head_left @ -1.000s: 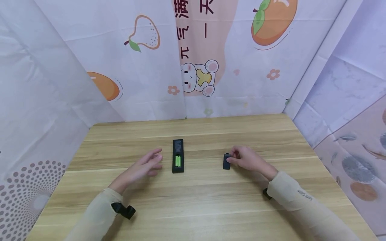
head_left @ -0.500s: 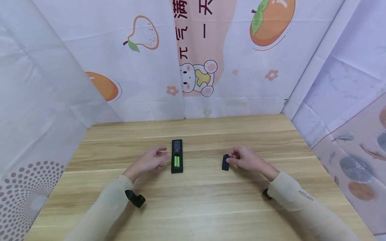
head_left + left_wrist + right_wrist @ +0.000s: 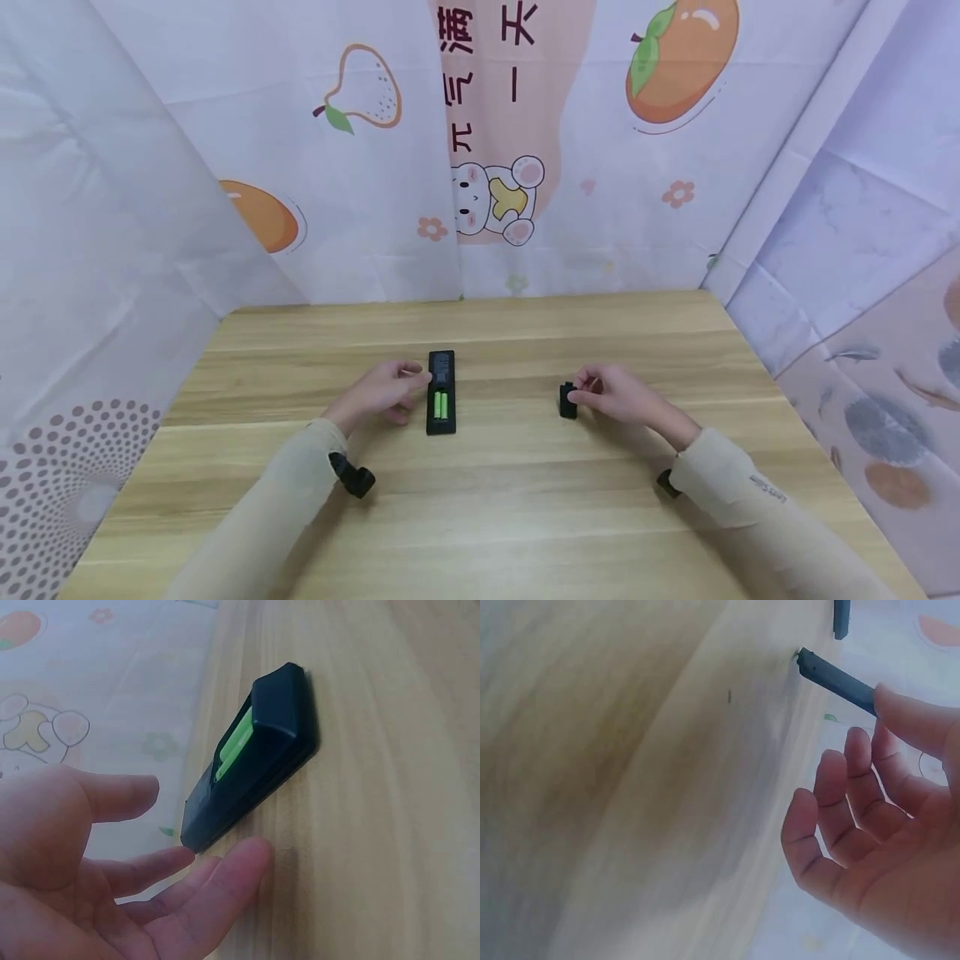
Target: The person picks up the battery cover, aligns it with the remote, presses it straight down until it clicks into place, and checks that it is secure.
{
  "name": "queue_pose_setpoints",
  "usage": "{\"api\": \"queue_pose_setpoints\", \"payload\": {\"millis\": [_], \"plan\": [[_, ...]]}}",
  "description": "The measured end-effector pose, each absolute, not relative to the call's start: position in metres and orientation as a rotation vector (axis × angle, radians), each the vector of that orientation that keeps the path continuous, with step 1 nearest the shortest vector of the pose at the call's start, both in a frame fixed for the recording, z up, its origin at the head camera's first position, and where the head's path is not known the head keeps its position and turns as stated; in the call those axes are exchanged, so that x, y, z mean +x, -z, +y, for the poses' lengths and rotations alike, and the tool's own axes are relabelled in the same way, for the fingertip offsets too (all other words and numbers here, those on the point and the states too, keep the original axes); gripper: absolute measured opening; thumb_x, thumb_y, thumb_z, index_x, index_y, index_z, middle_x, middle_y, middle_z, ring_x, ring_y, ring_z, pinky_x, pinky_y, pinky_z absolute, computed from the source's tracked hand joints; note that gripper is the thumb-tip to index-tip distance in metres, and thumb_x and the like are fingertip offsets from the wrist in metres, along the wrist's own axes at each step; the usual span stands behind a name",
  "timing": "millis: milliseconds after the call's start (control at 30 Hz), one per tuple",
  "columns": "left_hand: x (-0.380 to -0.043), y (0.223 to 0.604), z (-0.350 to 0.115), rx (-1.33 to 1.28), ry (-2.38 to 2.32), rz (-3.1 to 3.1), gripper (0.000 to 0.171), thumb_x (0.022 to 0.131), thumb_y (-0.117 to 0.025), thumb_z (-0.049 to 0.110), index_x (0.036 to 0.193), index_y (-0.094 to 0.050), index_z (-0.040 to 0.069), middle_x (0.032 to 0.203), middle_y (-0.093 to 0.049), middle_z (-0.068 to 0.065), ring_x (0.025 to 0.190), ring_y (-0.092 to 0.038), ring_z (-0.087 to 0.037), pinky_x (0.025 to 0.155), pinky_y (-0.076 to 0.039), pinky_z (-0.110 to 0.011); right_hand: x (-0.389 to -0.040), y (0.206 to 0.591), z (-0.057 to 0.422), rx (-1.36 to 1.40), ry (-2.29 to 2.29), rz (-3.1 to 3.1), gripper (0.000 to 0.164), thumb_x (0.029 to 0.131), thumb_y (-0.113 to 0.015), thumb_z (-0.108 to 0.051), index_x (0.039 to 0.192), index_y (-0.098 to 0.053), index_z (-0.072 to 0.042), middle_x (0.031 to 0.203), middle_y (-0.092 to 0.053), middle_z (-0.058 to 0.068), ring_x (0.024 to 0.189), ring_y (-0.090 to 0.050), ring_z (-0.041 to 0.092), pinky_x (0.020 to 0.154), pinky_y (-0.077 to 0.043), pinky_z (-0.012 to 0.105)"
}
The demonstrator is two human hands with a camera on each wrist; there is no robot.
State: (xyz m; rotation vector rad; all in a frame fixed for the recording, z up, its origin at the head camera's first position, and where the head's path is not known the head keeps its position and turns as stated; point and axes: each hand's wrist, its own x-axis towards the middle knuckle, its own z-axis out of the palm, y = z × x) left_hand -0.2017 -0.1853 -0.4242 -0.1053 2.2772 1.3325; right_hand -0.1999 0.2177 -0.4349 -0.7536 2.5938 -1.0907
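A black remote control lies on the wooden table, its battery compartment uncovered, with two green batteries side by side inside. My left hand is at the remote's left side. In the left wrist view, its thumb and fingers are spread apart around the near corner of the remote, with nothing gripped; whether a fingertip touches it I cannot tell. To the right, my right hand pinches a small black battery cover between thumb and fingers. The right wrist view shows the cover tilted, one end near the tabletop.
The wooden table extends around both hands. A printed curtain hangs along its back edge, with more cloth at the left and right. Black wrist camera mounts sit under the sleeves.
My left hand has moved right and slightly forward, up to the remote. The right hand stays nearly in place, and the cover in it now looks more tilted.
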Motion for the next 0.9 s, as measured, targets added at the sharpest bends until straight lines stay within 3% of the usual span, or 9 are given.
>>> {"api": "queue_pose_setpoints", "payload": {"millis": [300,700,900], "plan": [[-0.215,0.428,-0.179,-0.105,-1.29,2.289,0.057,0.101,-0.064,0.039,0.142,-0.05,0.003,0.132,-0.057,-0.015,0.094,-0.066,-0.026,0.07,-0.062,-0.037,-0.199,0.441,0.214,-0.81,1.078,2.638,0.01,0.096,-0.072,-0.015,0.088,-0.069,-0.009,0.081,-0.065,-0.004,0.066,-0.056,0.009,0.056,-0.049,0.024],[-0.223,0.416,-0.157,-0.177,-1.194,2.361,0.046,0.1,-0.065,0.039,0.123,-0.057,0.0,0.106,-0.061,-0.018,0.09,-0.064,-0.03,0.063,-0.062,-0.037,-0.2,0.431,0.214,-0.832,1.141,2.577,0.01,0.098,-0.07,-0.017,0.093,-0.069,-0.009,0.088,-0.066,-0.002,0.075,-0.063,0.014,0.063,-0.054,0.027],[-0.23,0.417,-0.147,-0.185,-1.041,2.428,0.042,0.098,-0.066,0.041,0.112,-0.058,0.001,0.096,-0.064,-0.018,0.077,-0.068,-0.029,0.057,-0.061,-0.037,-0.201,0.429,0.216,-0.864,1.156,2.566,0.01,0.099,-0.069,-0.015,0.092,-0.069,-0.007,0.09,-0.067,0.0,0.079,-0.064,0.016,0.066,-0.055,0.027]]}}
